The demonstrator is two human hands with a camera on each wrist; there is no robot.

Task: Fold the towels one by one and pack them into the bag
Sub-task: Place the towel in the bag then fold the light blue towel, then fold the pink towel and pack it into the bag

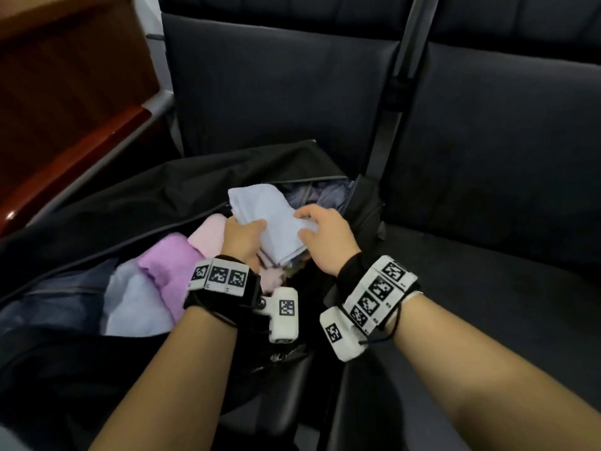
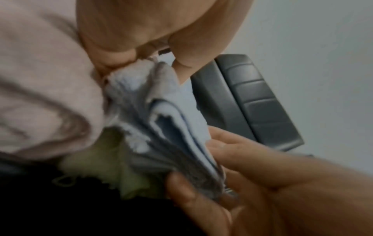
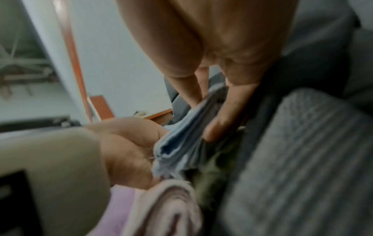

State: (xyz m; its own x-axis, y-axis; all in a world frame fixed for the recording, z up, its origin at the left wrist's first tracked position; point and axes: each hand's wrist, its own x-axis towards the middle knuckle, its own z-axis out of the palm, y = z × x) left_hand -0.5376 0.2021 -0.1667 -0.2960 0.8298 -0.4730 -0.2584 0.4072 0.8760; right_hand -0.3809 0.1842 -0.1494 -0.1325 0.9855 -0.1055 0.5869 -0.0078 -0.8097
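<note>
From the head camera I am seeing my left hand [image 1: 242, 237] and right hand [image 1: 325, 236] gripping a folded blue towel [image 1: 270, 219] over the open black bag [image 1: 136, 196]. The left wrist camera is showing fingers [image 2: 113, 52] pinching its layered edge. The right wrist camera is showing a thumb [image 3: 228, 115] pressing the folds.

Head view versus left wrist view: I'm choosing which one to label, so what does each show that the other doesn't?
Only the head view shows the open black bag, the purple towel packed in it, and both wristbands. Only the left wrist view shows the stacked layered edges of the folded light blue towel and a green cloth beneath. Both show the left hand and right hand gripping that blue towel.
</note>
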